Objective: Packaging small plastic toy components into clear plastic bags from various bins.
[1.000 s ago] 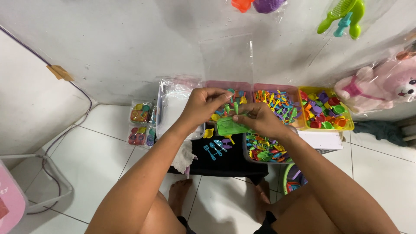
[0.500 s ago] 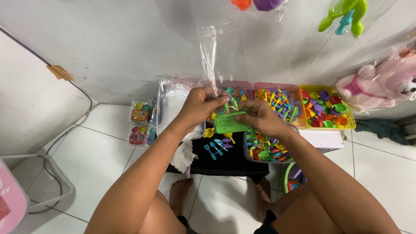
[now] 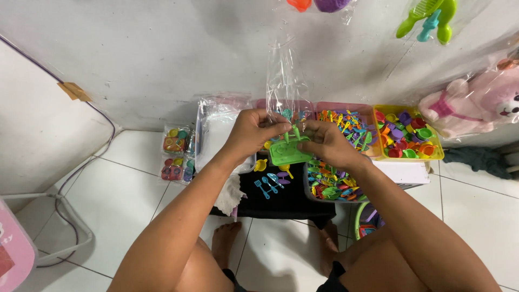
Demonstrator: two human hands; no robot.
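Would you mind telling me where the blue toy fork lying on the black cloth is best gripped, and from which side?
Probably by its thin handle, pinched from above. The blue toy fork lies flat on the black cloth, so only its top and edges are free. A blue spoon lies close on its right, so the left side is the clearer way in. Both hands are busy with the green tray.

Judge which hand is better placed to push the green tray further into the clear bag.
Probably the right hand: its grip is on the green tray at the mouth of the clear bag. The left hand pinches the bag's edge, holding it open.
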